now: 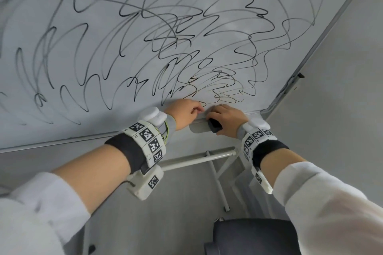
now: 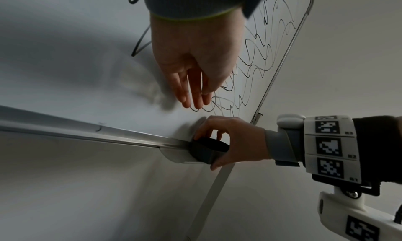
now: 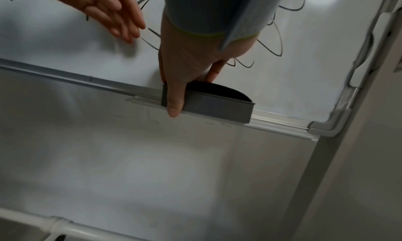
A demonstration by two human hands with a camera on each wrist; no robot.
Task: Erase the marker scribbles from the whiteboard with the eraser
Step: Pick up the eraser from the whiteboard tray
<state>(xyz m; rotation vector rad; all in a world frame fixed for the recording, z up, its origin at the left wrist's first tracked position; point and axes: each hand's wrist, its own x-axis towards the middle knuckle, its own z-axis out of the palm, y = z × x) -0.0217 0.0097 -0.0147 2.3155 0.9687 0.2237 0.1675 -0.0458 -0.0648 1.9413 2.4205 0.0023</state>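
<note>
While half hidden overhead, eraser (image 3: pixel 208 101) plainly in right grip (image 3: pixel 191 69) wrist-side; left grip (image 2: pixel 195 69) slack

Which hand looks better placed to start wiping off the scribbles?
Right. The right hand already grips the eraser at the tray, while the left hand rests open against the whiteboard.

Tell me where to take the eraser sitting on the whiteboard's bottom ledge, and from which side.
Take the eraser across its grey body from above and in front: thumb on the front wall, fingers behind against the whiteboard. It stands on edge on the ledge, so only those faces are free. The right hand already grips so; the left hand rests flat on the board.
</note>
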